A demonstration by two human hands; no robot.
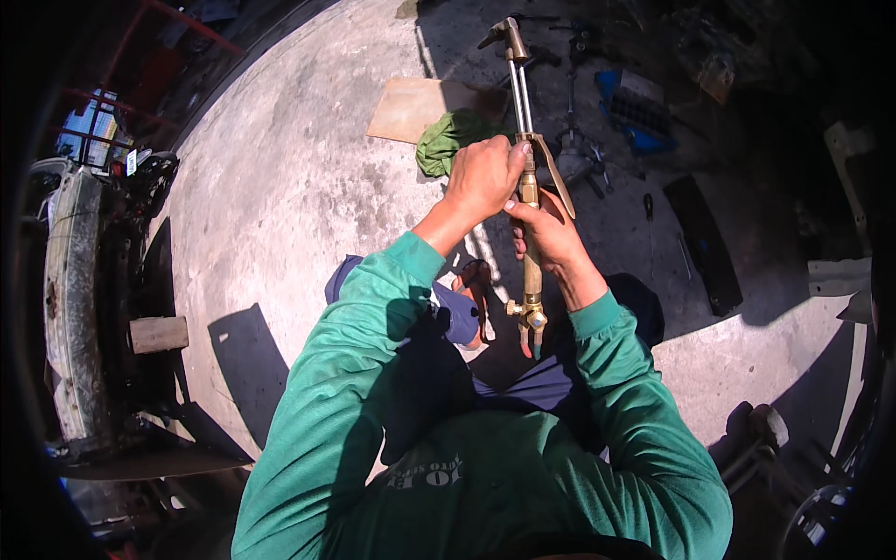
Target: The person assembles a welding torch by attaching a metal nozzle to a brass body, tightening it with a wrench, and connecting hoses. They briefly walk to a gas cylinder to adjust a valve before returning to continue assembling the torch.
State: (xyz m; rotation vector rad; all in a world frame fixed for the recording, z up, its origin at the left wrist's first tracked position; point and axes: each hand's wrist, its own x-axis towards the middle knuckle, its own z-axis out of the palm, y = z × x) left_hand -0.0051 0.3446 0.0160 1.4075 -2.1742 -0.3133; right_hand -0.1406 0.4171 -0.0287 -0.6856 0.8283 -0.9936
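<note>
- The left hand (485, 175) is closed around the upper end of the brass torch's handle, thumb uppermost.
- The right hand (551, 233) grasps the same handle just below the left one, fingers wrapped around it.
- The torch (532, 275) runs through both hands, its two thin pipes (523, 98) and angled head (509, 39) reaching out beyond them.
- A long lever (556, 177) slants down just right of the grip.
- Below the right hand, nearer the body, sits a brass knob (513, 308).
- Just beyond the left hand, a crumpled green cloth (441, 147) lies by a flat tan board (403, 105).
- Farther out, beyond and right of the hands, is a blue tray (653, 140).
- Right of the right hand, a screwdriver (650, 207) lies near a dark strip (705, 247).
- Well left of both hands is a wooden block (159, 334).
</note>
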